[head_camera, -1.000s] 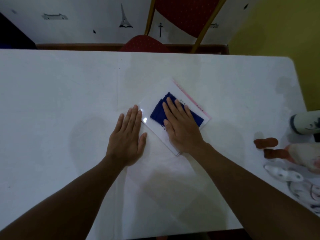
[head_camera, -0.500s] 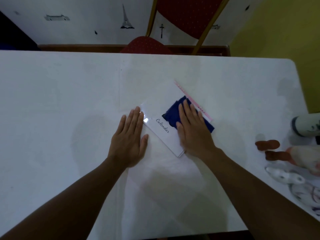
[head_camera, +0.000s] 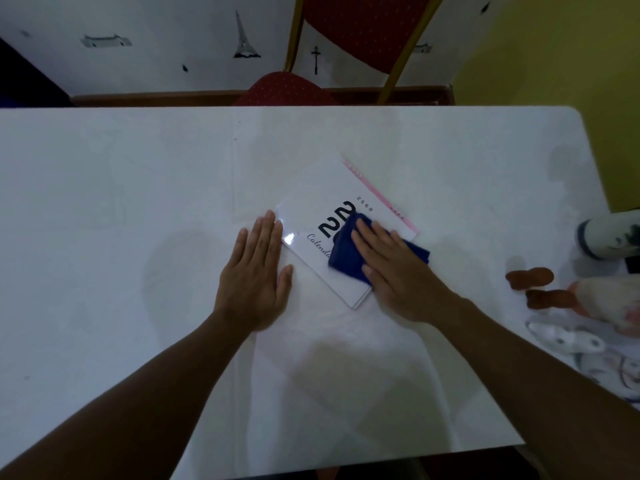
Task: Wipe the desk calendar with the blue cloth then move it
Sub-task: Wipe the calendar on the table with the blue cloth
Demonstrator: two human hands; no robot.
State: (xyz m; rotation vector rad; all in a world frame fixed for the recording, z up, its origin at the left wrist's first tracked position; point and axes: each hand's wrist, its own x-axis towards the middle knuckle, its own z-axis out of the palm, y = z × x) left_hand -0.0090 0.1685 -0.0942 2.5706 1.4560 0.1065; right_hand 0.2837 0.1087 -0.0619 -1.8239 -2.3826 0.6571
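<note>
A white desk calendar (head_camera: pixel 322 199) with a pink spiral edge lies flat and slanted on the white table (head_camera: pixel 121 202). Black digits and the word "Calendar" show on its cover. A folded blue cloth (head_camera: pixel 343 251) rests on the calendar's near right part. My right hand (head_camera: pixel 394 268) presses flat on the cloth, covering most of it. My left hand (head_camera: pixel 256 275) lies flat on the table, fingers together, fingertips touching the calendar's left corner.
At the table's right edge lie a white bottle (head_camera: pixel 609 237) on its side, brown rounded pieces (head_camera: pixel 530 277), and a pale toy figure (head_camera: pixel 609 303). A red chair (head_camera: pixel 287 88) stands behind the far edge.
My right hand slid the blue cloth toward the calendar's near right side, uncovering the printed digits and text. My left hand stayed where it was.
</note>
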